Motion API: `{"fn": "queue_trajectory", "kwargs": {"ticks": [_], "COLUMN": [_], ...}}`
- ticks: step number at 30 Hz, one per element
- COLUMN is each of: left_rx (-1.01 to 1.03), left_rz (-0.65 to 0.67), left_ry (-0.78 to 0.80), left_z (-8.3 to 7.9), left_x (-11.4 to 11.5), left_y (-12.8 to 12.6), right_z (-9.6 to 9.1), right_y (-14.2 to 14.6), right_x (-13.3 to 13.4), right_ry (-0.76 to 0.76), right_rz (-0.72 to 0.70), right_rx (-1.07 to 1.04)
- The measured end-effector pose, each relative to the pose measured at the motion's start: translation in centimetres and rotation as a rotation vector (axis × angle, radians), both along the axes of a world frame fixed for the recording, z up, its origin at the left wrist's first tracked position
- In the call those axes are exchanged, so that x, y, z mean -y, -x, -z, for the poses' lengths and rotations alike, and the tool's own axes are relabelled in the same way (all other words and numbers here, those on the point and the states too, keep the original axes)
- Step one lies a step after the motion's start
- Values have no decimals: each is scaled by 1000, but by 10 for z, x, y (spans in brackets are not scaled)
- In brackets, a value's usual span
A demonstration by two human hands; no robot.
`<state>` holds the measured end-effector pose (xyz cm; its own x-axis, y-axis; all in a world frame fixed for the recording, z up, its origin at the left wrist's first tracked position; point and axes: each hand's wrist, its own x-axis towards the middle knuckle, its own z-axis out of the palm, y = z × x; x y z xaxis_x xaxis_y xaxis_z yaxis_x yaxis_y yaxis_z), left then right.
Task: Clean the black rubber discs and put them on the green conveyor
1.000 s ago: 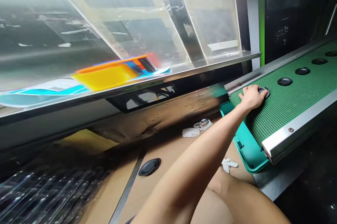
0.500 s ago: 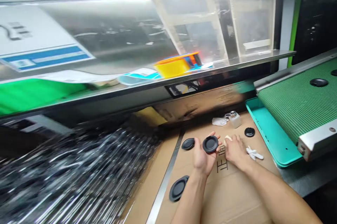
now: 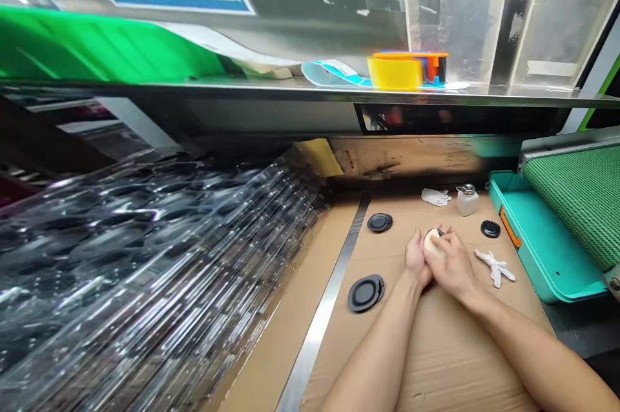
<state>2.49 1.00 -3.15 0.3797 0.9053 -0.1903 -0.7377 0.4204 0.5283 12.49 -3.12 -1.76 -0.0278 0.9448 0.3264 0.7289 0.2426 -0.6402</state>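
My left hand (image 3: 415,259) lies palm up over the cardboard and cradles a black round cap, mostly hidden now, with a dark bit of its edge (image 3: 440,232) showing. My right hand (image 3: 451,263) presses a cream-coloured pad (image 3: 431,242) onto it; whether the pad is cloth or sponge I cannot tell. Left of the hands lie a few flat black round caps (image 3: 380,223) and a larger-looking overlapping group of caps (image 3: 365,293). One more black cap (image 3: 490,229) sits to the right, above a crumpled white glove-like piece (image 3: 495,267).
A small white bottle with a metal top (image 3: 467,201) and a white rag (image 3: 436,197) stand at the back. A teal tray (image 3: 537,250) sits beneath the green conveyor belt (image 3: 581,186). Stacked clear plastic trays (image 3: 194,270) fill the left. A metal shelf (image 3: 290,94) overhangs.
My right hand has moved left, bringing the pad onto the cap in my left hand. The view has turned, levelling the shelf and shifting the belt towards the right edge.
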Motion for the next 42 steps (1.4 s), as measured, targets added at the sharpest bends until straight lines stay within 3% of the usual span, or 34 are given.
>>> {"fn": "queue_trajectory", "kwargs": {"ticks": [2,5,10,13,17,21,25,29,33,37,40,42], "left_rx": [38,75,94,120,153,155,156,153,158,146,154,153], "left_rz": [17,7,0,-20,-18,-15,-16,-20,0,-26,-9,-22], "left_ry": [15,48,89,118,151,132,129,116,139,145,166,175], "left_z": [1,1,1,0,-2,0,3,4,2,0,-2,-3], "left_x": [-2,-5,-8,-8,-8,-9,-10,-10,-10,-11,-11,-11], "left_y": [1,1,0,0,1,1,0,0,2,4,5,6], "right_z": [-2,-5,-1,2,7,10,8,3,2,3,5,7], "right_y": [3,2,1,-2,-7,-7,-4,-8,-9,-4,-2,-7], "right_x": [-1,-7,-10,-12,-14,-17,-14,-15,-13,-9,-7,-12], "right_ry": [-40,-1,-73,-51,-155,-89,-115,-33,-129,-75,-145,-163], "right_rz": [8,127,-4,111,-69,96,-24,104,-68,62,-78,-68], "right_rx": [107,225,264,247,230,221,255,266,269,259,277,265]}}
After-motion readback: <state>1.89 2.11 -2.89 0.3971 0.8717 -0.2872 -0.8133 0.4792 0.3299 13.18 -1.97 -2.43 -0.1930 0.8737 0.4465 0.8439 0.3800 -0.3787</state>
